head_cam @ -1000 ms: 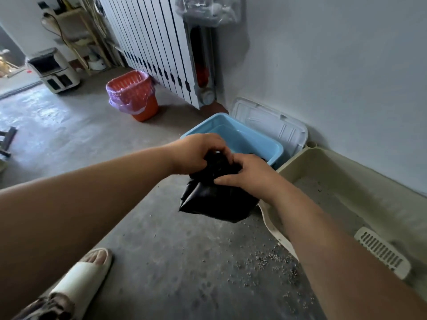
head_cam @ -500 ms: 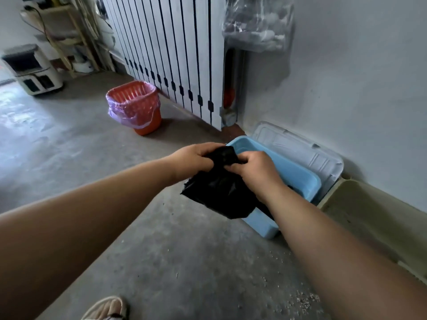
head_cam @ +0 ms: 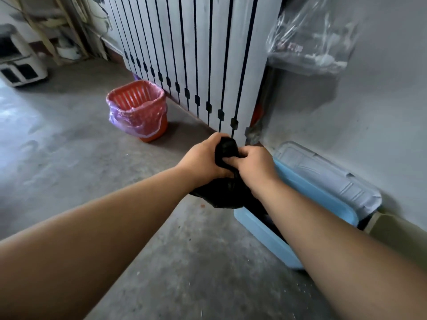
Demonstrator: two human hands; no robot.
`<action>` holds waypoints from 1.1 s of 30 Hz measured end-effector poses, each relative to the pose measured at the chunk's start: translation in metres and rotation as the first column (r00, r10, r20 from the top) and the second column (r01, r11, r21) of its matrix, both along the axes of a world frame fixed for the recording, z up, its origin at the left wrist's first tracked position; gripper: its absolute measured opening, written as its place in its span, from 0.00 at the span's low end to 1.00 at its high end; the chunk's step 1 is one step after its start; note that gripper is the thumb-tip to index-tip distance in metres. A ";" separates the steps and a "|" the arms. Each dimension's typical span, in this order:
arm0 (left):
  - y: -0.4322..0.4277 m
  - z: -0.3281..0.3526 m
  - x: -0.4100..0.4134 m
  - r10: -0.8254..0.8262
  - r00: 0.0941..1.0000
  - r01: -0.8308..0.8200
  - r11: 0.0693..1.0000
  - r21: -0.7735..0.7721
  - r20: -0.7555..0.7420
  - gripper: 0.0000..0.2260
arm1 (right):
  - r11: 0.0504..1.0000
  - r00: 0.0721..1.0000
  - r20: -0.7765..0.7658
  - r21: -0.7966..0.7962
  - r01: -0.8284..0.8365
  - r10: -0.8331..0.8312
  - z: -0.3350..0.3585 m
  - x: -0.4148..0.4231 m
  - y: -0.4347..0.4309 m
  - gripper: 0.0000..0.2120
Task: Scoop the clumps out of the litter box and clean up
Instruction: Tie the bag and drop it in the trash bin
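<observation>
Closer together now, my left hand [head_cam: 203,158] and right hand [head_cam: 251,167] clench the crumpled black plastic bag [head_cam: 217,195] between them, whose neck I should twist tight.

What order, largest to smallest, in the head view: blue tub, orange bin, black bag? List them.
Blue tub, clearly largest.
Orange bin and black bag: look alike; bag is bunched, nearer, half hidden, so unranked.

You're standing in a home's utility corner: a lined waste bin [head_cam: 138,116] sitting left of the radiator [head_cam: 201,54], a blue tub [head_cam: 263,236] right of it.
</observation>
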State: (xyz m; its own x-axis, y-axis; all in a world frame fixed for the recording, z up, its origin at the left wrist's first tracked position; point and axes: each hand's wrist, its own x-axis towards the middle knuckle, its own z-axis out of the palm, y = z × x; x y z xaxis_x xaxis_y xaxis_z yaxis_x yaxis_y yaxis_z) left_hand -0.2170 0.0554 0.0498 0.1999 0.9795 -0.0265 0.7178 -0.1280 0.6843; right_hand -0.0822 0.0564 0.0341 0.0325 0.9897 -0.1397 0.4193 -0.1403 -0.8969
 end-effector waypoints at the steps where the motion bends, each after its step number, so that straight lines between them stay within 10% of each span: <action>1: 0.010 0.001 -0.008 0.037 0.999 -0.037 0.999 0.005 0.013 0.32 | 1.000 1.000 0.011 0.002 -0.008 0.008 0.003 -0.008 0.011 0.04; 11: 0.055 0.006 -0.073 0.288 0.954 -0.289 0.957 -0.005 0.079 0.16 | 0.996 0.996 0.026 -0.005 -0.087 0.087 0.026 -0.077 0.056 0.09; 33: 0.144 0.140 -0.243 0.383 0.912 -0.334 0.900 -0.280 0.144 0.23 | 0.946 0.944 0.099 -0.112 -0.304 0.315 0.162 -0.246 0.163 0.19</action>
